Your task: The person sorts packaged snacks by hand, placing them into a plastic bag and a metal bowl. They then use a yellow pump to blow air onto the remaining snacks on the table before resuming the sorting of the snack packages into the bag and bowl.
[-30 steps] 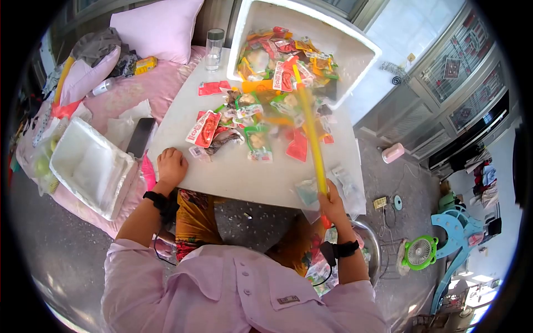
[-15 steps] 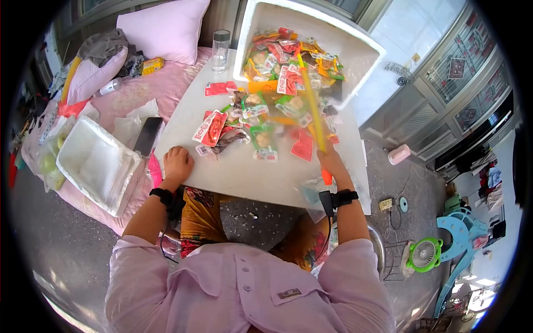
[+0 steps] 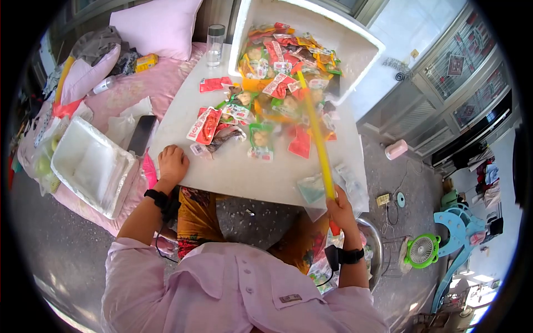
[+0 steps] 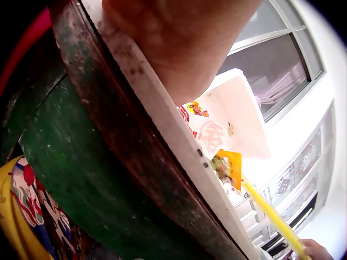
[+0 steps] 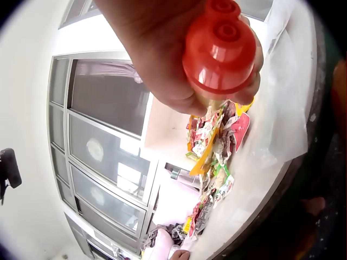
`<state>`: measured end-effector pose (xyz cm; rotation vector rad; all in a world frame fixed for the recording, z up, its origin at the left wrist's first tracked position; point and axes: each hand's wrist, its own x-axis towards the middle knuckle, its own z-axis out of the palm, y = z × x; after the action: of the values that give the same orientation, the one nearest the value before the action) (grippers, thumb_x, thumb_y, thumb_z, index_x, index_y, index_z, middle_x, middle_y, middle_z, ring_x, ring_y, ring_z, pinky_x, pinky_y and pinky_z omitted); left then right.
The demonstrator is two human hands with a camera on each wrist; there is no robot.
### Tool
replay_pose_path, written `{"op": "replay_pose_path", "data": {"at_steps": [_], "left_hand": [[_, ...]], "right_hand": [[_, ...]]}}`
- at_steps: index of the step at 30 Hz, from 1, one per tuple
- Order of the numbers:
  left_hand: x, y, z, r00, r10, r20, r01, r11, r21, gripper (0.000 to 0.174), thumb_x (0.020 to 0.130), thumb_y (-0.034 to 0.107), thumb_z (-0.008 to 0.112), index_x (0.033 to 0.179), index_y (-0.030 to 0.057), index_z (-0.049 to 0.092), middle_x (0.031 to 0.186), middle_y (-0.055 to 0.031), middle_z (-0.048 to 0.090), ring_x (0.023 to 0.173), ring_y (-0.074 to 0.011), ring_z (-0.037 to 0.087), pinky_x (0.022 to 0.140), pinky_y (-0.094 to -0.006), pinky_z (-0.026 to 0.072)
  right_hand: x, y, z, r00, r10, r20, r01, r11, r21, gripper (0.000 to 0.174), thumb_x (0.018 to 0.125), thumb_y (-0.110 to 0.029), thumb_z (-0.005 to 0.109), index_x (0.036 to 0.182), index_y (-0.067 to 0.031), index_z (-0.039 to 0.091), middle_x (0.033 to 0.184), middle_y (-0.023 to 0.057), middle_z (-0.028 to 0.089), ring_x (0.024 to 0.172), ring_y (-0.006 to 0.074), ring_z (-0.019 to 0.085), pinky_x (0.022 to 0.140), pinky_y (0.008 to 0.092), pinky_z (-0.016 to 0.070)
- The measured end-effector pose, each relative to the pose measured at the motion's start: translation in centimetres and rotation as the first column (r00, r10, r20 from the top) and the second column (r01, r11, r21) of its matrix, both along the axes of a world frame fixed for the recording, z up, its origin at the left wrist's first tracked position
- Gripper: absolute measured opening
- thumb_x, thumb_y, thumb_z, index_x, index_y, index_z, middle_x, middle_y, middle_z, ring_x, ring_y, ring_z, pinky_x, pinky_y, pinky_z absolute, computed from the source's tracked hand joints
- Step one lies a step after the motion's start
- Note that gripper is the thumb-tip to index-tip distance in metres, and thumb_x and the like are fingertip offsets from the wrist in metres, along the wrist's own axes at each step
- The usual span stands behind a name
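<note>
My right hand grips a long yellow stick close to its red knobbed end, at the table's near right corner. The stick slants up over a heap of snack packets, its far tip at the mouth of a white foam box. More packets in red, orange and green fill that tipped box and spill out. A red packet lies beside the tip. My left hand rests on the table's near left edge, holding nothing.
Clear plastic bags lie by the table's right corner, above a metal basin of packets. A lidded glass stands left of the box. On the pink bed are a foam tray and a phone.
My right hand went forward with the stick, then came back toward my body. The red packet near the tip has turned and shifted slightly nearer. My left hand stays on the table.
</note>
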<state>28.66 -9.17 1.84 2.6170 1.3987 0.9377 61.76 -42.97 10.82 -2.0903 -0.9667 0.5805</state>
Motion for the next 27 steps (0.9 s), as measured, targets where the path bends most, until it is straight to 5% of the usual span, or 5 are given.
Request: {"op": "replay_pose_path", "data": {"at_steps": [3,10,14,18,27], "left_hand": [[0.0,0.3,-0.4,1.0,0.01,0.002,-0.01,1.0,0.017,0.014,0.068,0.015,0.052,0.079,0.007,0.052,0.093,-0.0103,0.052,0.095,-0.028,0.045,0.081,-0.041,0.0336],[-0.1,0.3,-0.4,1.0,0.0,0.027,0.001,1.0,-0.011,0.012,0.068,0.016,0.052,0.076,0.0078,0.052,0.09,-0.0085,0.052,0.092,-0.0269,0.046,0.079,-0.0403,0.034],[-0.1,0.2,0.0,1.0,0.006,0.024,-0.006,0.999,-0.033,0.013,0.067,0.016,0.053,0.076,0.0076,0.053,0.091,-0.0091,0.053,0.094,-0.0266,0.046,0.08,-0.0404,0.0335],[0.0,0.2,-0.4,1.0,0.006,0.026,-0.006,1.0,0.027,0.012,0.067,0.016,0.053,0.076,0.0075,0.053,0.09,-0.0087,0.053,0.093,-0.0265,0.047,0.079,-0.0402,0.0337],[0.0,0.2,-0.3,1.0,0.016,0.005,-0.016,1.0,0.002,0.012,0.067,0.016,0.052,0.076,0.0076,0.053,0.092,-0.0089,0.053,0.094,-0.0265,0.046,0.08,-0.0405,0.0337]], "right_hand": [[0.1,4.3,2.2,0.997,-0.023,-0.069,0.031,0.993,0.116,0.051,0.078,-0.015,0.049,0.125,-0.007,0.03,0.064,0.0079,0.051,0.046,0.0117,0.049,0.043,0.0262,0.0413],[3.8,15.8,4.1,0.993,0.106,-0.054,-0.101,0.991,0.088,0.046,0.078,-0.012,0.047,0.122,-0.0062,0.034,0.066,0.0072,0.052,0.052,0.0138,0.052,0.048,0.0259,0.0429],[4.3,17.5,0.3,0.935,0.319,0.152,-0.336,0.936,0.103,0.047,0.078,-0.012,0.047,0.123,-0.007,0.033,0.096,0.0118,0.051,0.086,0.0187,0.052,0.072,0.028,0.0418],[1.3,11.4,-2.5,0.96,0.271,-0.076,-0.259,0.956,0.136,0.05,0.078,-0.012,0.048,0.125,-0.0075,0.03,0.119,0.0155,0.038,0.111,0.0222,0.038,0.09,0.0299,0.0312],[-4.6,0.4,1.1,0.96,0.111,-0.256,-0.107,0.994,0.032,0.051,0.08,-0.011,0.047,0.126,-0.008,0.027,0.072,0.0043,0.049,0.05,0.0097,0.047,0.045,0.0235,0.0394]]}}
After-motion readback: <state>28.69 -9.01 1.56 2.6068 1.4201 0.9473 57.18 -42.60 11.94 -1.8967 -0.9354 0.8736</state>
